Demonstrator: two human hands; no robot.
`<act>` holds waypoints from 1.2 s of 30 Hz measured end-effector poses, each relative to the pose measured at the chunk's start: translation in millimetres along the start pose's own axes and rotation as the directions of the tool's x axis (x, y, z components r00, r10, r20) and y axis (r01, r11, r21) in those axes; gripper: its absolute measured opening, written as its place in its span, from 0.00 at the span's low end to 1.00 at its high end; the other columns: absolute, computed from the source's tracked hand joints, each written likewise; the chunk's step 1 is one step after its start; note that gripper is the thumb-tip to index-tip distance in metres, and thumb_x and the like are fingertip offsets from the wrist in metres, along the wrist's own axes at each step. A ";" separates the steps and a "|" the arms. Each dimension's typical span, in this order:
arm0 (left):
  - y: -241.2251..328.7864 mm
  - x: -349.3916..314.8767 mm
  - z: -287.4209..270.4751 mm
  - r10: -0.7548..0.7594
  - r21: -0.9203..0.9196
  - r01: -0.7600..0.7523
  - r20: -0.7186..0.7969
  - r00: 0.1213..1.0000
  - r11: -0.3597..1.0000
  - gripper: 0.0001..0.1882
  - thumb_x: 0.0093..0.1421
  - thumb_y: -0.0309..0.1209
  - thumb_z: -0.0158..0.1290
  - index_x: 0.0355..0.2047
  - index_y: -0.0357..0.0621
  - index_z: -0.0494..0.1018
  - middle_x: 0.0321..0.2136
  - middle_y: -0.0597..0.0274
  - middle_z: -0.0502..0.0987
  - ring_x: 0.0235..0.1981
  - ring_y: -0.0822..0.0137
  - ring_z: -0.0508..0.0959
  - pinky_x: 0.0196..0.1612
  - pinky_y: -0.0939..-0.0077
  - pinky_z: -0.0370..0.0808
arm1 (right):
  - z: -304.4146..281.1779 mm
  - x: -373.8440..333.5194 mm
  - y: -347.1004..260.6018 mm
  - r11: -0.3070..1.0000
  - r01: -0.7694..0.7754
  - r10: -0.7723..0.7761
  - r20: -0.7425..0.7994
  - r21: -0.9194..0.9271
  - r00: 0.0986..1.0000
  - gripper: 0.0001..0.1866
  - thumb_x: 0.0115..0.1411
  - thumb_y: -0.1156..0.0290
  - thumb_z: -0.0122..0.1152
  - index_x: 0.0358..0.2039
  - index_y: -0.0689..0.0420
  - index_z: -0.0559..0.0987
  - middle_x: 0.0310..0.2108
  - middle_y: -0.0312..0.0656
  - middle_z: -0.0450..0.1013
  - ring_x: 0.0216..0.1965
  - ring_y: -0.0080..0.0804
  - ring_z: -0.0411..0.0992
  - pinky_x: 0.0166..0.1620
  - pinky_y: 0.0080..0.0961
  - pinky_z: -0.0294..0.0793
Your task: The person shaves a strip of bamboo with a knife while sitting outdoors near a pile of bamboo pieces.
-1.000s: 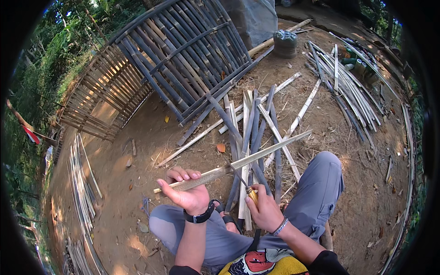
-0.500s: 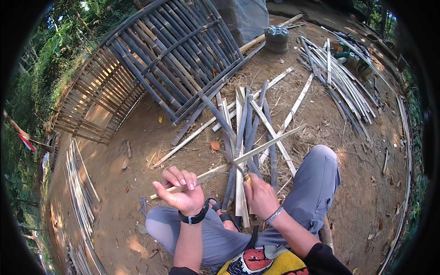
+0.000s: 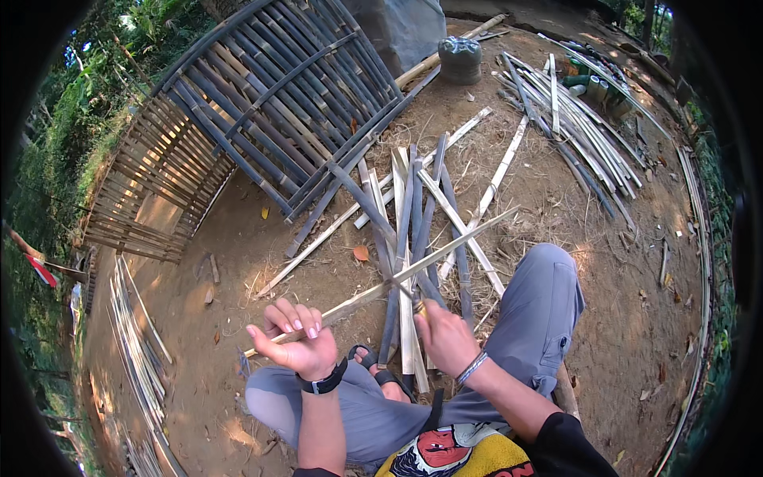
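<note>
Brown earth ground [image 3: 612, 318] is carrying a crisscrossed heap of dark and pale bamboo strips [image 3: 407, 208]. Right of the heap, long pale slats [image 3: 576, 127] are lying; left of it, thin pale sticks [image 3: 135, 334]; beyond it, a squat dark round container [image 3: 460, 62] is standing.

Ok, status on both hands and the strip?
Left hand holding bamboo strip near one end. Right hand gripping knife, blade at strip. Loose slats beneath; contact unclear.

Left of the left hand [image 3: 298, 346], the ground [image 3: 191, 334] leaves room to pass, but crossed slats [image 3: 406, 222] ahead and the right knee [image 3: 544, 274] obstruct.
</note>
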State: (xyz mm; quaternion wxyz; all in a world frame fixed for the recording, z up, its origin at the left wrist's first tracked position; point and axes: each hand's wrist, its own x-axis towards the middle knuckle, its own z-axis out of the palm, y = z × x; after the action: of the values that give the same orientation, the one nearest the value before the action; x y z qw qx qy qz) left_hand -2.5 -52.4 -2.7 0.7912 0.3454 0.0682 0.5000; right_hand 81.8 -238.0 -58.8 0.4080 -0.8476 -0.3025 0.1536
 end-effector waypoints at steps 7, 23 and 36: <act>-1.6 4.2 -0.7 -0.012 -0.015 0.011 -0.044 0.999 1.000 0.28 0.62 0.56 0.41 0.15 0.49 0.56 0.14 0.70 0.57 0.10 0.76 0.58 0.15 0.83 0.55 | 1.5 26.9 42.9 0.985 -0.169 0.167 -0.058 -0.040 0.984 0.14 0.65 0.63 0.44 0.35 0.64 0.65 0.25 0.61 0.72 0.29 0.63 0.71 0.31 0.53 0.71; 0.9 7.4 -2.8 -0.009 -0.009 0.009 -0.003 1.000 1.000 0.27 0.62 0.54 0.43 0.14 0.50 0.55 0.14 0.69 0.56 0.10 0.76 0.58 0.16 0.82 0.54 | 1.8 26.8 42.4 0.987 -0.146 0.146 -0.004 -0.070 0.989 0.16 0.65 0.61 0.44 0.34 0.65 0.65 0.24 0.64 0.72 0.30 0.65 0.72 0.34 0.54 0.71; -2.5 9.7 -2.1 -0.027 0.003 0.028 -0.047 0.999 1.000 0.27 0.62 0.53 0.44 0.14 0.49 0.55 0.14 0.69 0.56 0.11 0.76 0.56 0.17 0.82 0.55 | -3.2 58.8 112.1 0.934 -0.350 0.340 -0.118 -0.079 0.933 0.19 0.66 0.60 0.41 0.37 0.68 0.67 0.27 0.66 0.72 0.33 0.65 0.72 0.38 0.53 0.72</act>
State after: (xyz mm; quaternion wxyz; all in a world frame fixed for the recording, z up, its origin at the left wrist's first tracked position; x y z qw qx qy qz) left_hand 3.1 -43.9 -3.5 0.7955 0.3341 0.0925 0.4970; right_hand 172.2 -256.6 -145.6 0.3473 -0.9133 -0.1351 0.1643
